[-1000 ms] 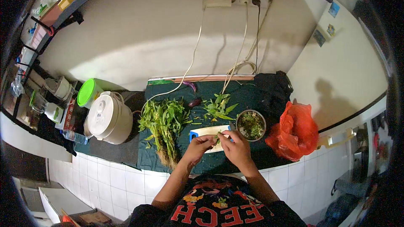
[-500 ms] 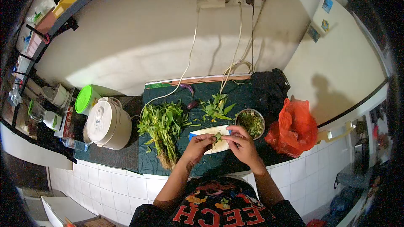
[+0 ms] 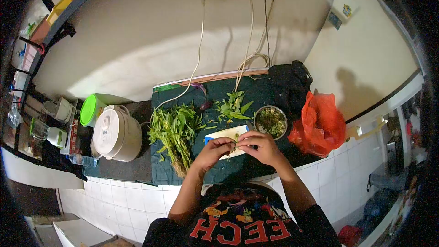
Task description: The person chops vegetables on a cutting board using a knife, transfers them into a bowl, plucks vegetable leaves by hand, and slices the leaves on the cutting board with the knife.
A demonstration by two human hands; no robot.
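Observation:
Both my hands meet over a white cutting board [image 3: 222,133] with a blue edge. My left hand [image 3: 214,152] pinches a small green leafy sprig [image 3: 236,137] from the left side. Fingers of my right hand [image 3: 260,147] close on the same sprig from the right, their tips almost touching the left ones. Left of the board lies a large bunch of leafy greens [image 3: 176,128], its roots toward me. Some loose leaves [image 3: 234,106] rest behind the board. A metal bowl [image 3: 286,129] holding chopped greens stands just to the right.
A white rice cooker [image 3: 118,132] and a green-lidded container [image 3: 89,109] stand at the left. An orange-red plastic bag [image 3: 320,126] sits at the right end. Behind the greens lies a purple eggplant [image 3: 205,105]. Cables [image 3: 201,50] hang from the wall socket.
My hands have drawn closer together on the sprig, the right one moving in toward the left. The whole view has shifted and tilted slightly.

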